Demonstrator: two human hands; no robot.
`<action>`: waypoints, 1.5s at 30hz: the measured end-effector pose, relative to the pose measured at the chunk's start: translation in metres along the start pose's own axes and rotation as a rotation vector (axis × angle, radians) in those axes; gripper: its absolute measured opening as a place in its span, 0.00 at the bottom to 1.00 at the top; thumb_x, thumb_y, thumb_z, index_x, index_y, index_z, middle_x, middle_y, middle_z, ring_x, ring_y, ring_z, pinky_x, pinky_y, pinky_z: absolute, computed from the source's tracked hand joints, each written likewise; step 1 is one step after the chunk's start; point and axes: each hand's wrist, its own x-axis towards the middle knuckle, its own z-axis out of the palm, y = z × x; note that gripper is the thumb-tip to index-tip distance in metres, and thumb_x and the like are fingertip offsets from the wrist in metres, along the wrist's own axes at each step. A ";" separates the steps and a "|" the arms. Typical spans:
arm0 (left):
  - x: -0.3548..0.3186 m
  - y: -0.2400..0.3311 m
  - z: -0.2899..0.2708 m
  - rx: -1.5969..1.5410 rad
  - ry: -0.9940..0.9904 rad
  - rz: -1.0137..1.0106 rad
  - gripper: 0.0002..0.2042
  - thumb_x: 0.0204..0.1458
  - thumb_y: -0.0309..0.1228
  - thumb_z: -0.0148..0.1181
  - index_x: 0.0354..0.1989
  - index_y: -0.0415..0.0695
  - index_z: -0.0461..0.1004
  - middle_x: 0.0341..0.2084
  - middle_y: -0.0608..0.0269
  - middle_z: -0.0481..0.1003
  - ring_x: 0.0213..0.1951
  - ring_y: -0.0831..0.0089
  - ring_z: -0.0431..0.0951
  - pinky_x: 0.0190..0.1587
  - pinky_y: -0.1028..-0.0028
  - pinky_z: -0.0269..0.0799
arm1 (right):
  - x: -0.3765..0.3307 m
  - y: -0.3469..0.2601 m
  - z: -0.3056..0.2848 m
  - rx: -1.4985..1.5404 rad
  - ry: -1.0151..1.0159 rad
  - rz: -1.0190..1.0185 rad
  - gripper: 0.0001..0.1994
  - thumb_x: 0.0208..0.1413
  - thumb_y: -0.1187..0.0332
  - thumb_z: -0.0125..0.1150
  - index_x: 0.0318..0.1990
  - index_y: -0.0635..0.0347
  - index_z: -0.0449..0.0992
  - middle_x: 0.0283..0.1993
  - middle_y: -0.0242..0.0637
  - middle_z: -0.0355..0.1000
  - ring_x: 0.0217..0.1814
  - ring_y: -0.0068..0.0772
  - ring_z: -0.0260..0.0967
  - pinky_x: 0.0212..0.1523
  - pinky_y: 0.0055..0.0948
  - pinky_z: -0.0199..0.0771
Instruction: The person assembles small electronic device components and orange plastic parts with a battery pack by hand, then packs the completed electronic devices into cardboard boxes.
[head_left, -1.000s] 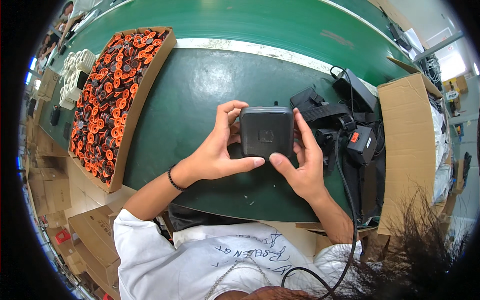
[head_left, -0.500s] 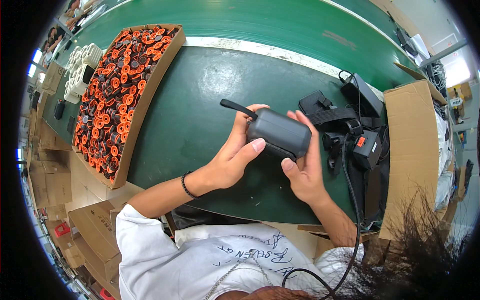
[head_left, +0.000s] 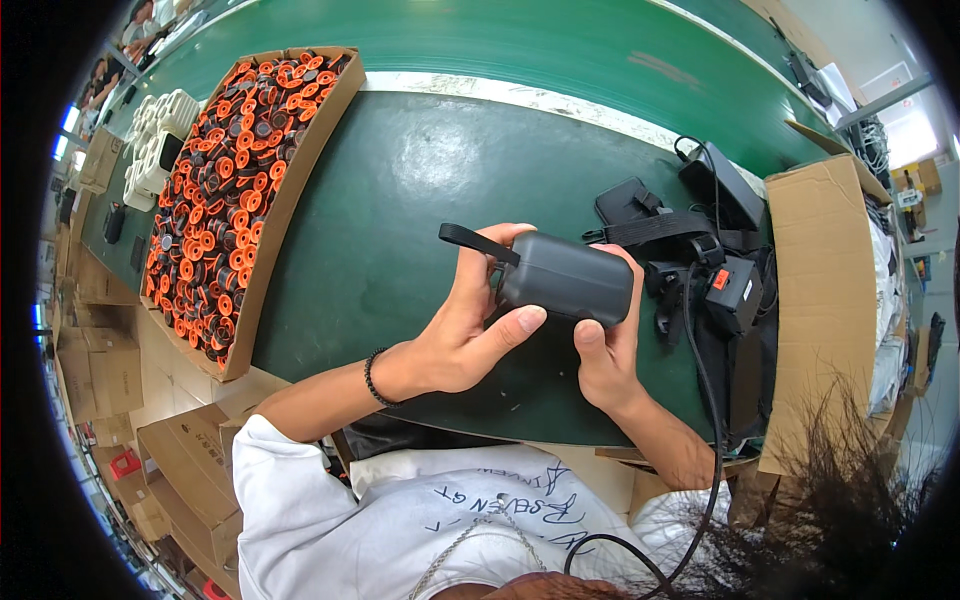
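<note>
Between my two hands, above the middle of the bench, is a black rounded device with a strap loop, which looks like a portable speaker [head_left: 573,277]. My left hand [head_left: 465,335] grips its left end, thumb on the near edge and fingers behind it. The wrist strap [head_left: 478,241] sticks out to the left over those fingers. Around the right end, my right hand [head_left: 612,350] has its thumb at the near lower edge and its fingers on the far side. The smooth broad side faces up; the underside is hidden.
A shallow cardboard tray [head_left: 290,205] full of orange-and-black round parts stands at left, with white holders [head_left: 150,165] beyond it. On the right lie a black adapter [head_left: 722,185], straps [head_left: 665,228] and a black box [head_left: 735,293], beside a tall carton [head_left: 825,300]. A cable [head_left: 703,370] runs past my right forearm.
The speaker has been rolled in my hands, so its mesh-like near side has turned out of sight. It has also shifted slightly to the right.
</note>
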 end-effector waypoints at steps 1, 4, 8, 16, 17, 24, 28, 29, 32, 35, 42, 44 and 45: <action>-0.001 -0.001 0.001 0.002 -0.001 0.002 0.32 0.64 0.34 0.54 0.70 0.39 0.43 0.59 0.52 0.54 0.61 0.66 0.59 0.62 0.64 0.60 | 0.001 0.004 -0.001 -0.064 0.017 -0.055 0.39 0.59 0.47 0.63 0.66 0.62 0.51 0.57 0.40 0.61 0.57 0.29 0.62 0.57 0.31 0.65; -0.002 -0.002 0.002 0.090 0.041 -0.007 0.31 0.64 0.34 0.55 0.69 0.40 0.45 0.58 0.53 0.57 0.61 0.68 0.59 0.61 0.66 0.62 | 0.005 0.004 -0.009 -0.123 0.030 -0.088 0.40 0.56 0.45 0.68 0.64 0.65 0.56 0.54 0.39 0.65 0.54 0.28 0.66 0.54 0.28 0.68; 0.006 0.000 0.000 -0.080 0.127 -0.191 0.26 0.68 0.40 0.48 0.67 0.40 0.48 0.56 0.57 0.62 0.60 0.72 0.60 0.63 0.68 0.59 | 0.008 -0.002 -0.006 -0.050 0.036 -0.004 0.40 0.51 0.54 0.76 0.63 0.69 0.60 0.54 0.40 0.69 0.54 0.26 0.68 0.55 0.27 0.71; 0.009 -0.002 -0.010 -0.135 0.019 -0.261 0.29 0.67 0.43 0.49 0.68 0.41 0.47 0.58 0.59 0.61 0.59 0.73 0.63 0.60 0.69 0.61 | 0.015 -0.014 -0.021 -0.046 0.034 0.060 0.35 0.46 0.68 0.78 0.59 0.69 0.66 0.54 0.39 0.69 0.55 0.27 0.69 0.56 0.27 0.69; 0.012 -0.001 -0.012 -0.072 0.007 -0.269 0.32 0.65 0.47 0.51 0.69 0.43 0.46 0.58 0.61 0.62 0.57 0.74 0.65 0.56 0.70 0.65 | 0.016 -0.012 -0.025 -0.133 0.036 0.043 0.35 0.45 0.68 0.79 0.59 0.69 0.67 0.52 0.38 0.69 0.54 0.27 0.69 0.57 0.27 0.69; 0.016 0.002 -0.019 0.480 0.126 0.280 0.33 0.59 0.38 0.55 0.68 0.37 0.51 0.64 0.48 0.57 0.63 0.57 0.63 0.63 0.56 0.62 | 0.010 -0.009 -0.011 -0.025 -0.004 -0.018 0.35 0.42 0.70 0.80 0.60 0.65 0.68 0.53 0.35 0.65 0.55 0.28 0.68 0.57 0.29 0.69; 0.014 -0.003 -0.011 0.342 -0.054 0.111 0.32 0.60 0.40 0.54 0.68 0.37 0.51 0.54 0.44 0.68 0.55 0.55 0.71 0.60 0.59 0.63 | 0.004 -0.016 0.001 0.152 0.113 -0.007 0.44 0.45 0.64 0.81 0.66 0.64 0.58 0.54 0.37 0.64 0.60 0.30 0.66 0.61 0.31 0.68; 0.012 -0.001 -0.009 0.309 -0.027 0.103 0.30 0.61 0.40 0.54 0.66 0.37 0.52 0.52 0.44 0.68 0.53 0.56 0.71 0.58 0.60 0.65 | 0.005 -0.010 -0.002 0.126 0.084 -0.036 0.46 0.48 0.57 0.78 0.68 0.64 0.53 0.57 0.40 0.64 0.62 0.32 0.65 0.62 0.32 0.68; 0.008 -0.001 -0.005 0.292 0.000 0.114 0.29 0.61 0.38 0.55 0.65 0.37 0.53 0.50 0.46 0.68 0.51 0.59 0.71 0.57 0.63 0.66 | 0.003 -0.005 -0.005 0.040 -0.016 -0.059 0.45 0.52 0.51 0.73 0.69 0.65 0.53 0.61 0.44 0.62 0.64 0.34 0.63 0.63 0.33 0.67; 0.007 0.000 -0.002 0.219 0.041 0.103 0.29 0.61 0.37 0.55 0.65 0.37 0.53 0.51 0.50 0.67 0.51 0.65 0.69 0.56 0.66 0.65 | 0.005 -0.014 -0.002 0.006 -0.027 -0.074 0.43 0.58 0.45 0.64 0.70 0.65 0.52 0.63 0.46 0.61 0.65 0.35 0.62 0.65 0.33 0.63; 0.004 0.001 -0.002 0.143 0.053 0.092 0.29 0.61 0.38 0.57 0.65 0.37 0.53 0.52 0.55 0.64 0.53 0.69 0.65 0.58 0.68 0.63 | 0.004 -0.013 -0.005 -0.033 -0.036 -0.067 0.40 0.61 0.45 0.61 0.68 0.66 0.54 0.60 0.45 0.62 0.63 0.32 0.62 0.63 0.31 0.62; 0.005 0.000 -0.003 0.130 0.047 0.090 0.28 0.62 0.39 0.56 0.64 0.37 0.53 0.52 0.55 0.64 0.53 0.70 0.65 0.58 0.68 0.63 | 0.004 -0.013 -0.007 -0.046 -0.034 -0.057 0.40 0.60 0.44 0.62 0.67 0.66 0.54 0.60 0.44 0.62 0.62 0.32 0.63 0.62 0.32 0.63; 0.005 -0.001 -0.002 0.118 0.046 0.086 0.28 0.63 0.39 0.55 0.64 0.37 0.53 0.52 0.56 0.64 0.53 0.71 0.66 0.58 0.69 0.63 | 0.004 -0.013 -0.008 -0.057 -0.038 -0.047 0.41 0.60 0.43 0.62 0.67 0.66 0.55 0.59 0.44 0.63 0.61 0.32 0.63 0.62 0.32 0.64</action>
